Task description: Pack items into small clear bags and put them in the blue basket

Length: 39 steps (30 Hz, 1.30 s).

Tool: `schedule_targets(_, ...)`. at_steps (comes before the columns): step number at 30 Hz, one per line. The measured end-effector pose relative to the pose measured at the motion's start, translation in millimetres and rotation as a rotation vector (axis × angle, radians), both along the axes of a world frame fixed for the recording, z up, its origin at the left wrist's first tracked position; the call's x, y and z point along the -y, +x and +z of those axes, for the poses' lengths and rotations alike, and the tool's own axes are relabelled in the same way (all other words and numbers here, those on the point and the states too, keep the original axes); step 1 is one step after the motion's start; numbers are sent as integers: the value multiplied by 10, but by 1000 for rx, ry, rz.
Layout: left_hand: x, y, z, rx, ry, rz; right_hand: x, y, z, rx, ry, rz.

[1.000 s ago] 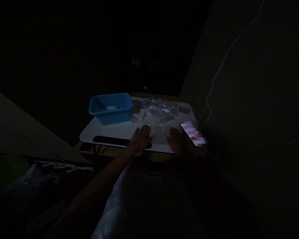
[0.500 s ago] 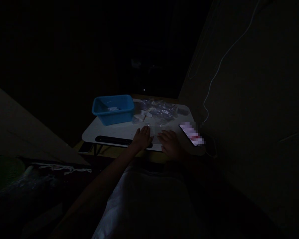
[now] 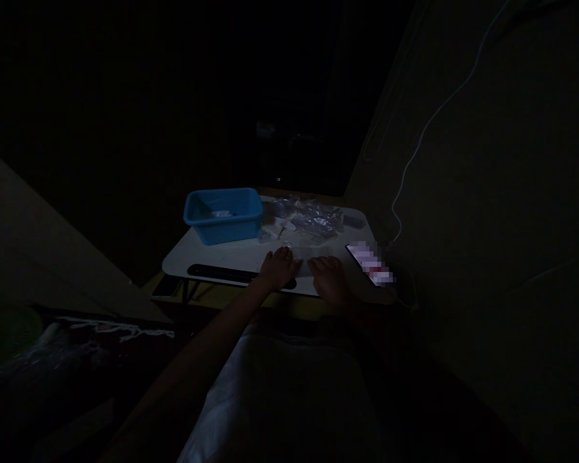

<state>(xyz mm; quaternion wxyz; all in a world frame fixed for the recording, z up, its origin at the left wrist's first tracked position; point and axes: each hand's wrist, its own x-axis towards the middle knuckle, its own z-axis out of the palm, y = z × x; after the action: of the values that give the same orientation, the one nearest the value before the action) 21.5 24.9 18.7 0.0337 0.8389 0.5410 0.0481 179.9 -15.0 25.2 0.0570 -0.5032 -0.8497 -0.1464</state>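
Observation:
My left hand (image 3: 278,267) lies flat on the white folding table (image 3: 241,254), fingers stretched out over the left part of a clear plastic bag (image 3: 305,265). At the bag's right side is my right hand (image 3: 329,278), its fingers curled in and closed at the plastic; the fingertips are hard to see in the dark. Beyond both hands lies a heap of crumpled clear plastic bags (image 3: 313,220). A small bag with whitish contents (image 3: 272,231) rests to the left of the heap.
A blue plastic basin (image 3: 226,228) stands at the back left with something pale inside. On the right lies a lit phone (image 3: 370,263). A black slot strip (image 3: 222,273) runs along the near edge. A white cable (image 3: 417,149) hangs down the right wall.
My right hand's fingers, spread and stretched out before, have drawn in and curled. My left hand stays flat in nearly the same place. The view has shifted slightly.

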Motion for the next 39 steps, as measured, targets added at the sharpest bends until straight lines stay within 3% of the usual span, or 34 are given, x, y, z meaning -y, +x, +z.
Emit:
schedule_targets(6,10,-20,-29,18,44,7,-108,-115,-50,-5,-29,-20)
schedule_targets(14,-36,-188,-21,89,120,54,-70,-55,48,14,-80,0)
schedule_targets(16,-9,-237,-15,125,136,-5,-51,-28,55,-2,-91,-11)
schedule_targets(21,163,-334,-73,194,152,-316,-18,-3,90,-91,-118,-24)
schedule_targets(26,204,-337,-127,201,224,-299,18,-7,139,-141,-118,-1)
schedule_targets(34,199,-282,88,200,259,-360,6,-100,157,-193,-112,0)
schedule_targets(39,158,-345,146,329,210,-282,-58,-121,375,-223,-246,2)
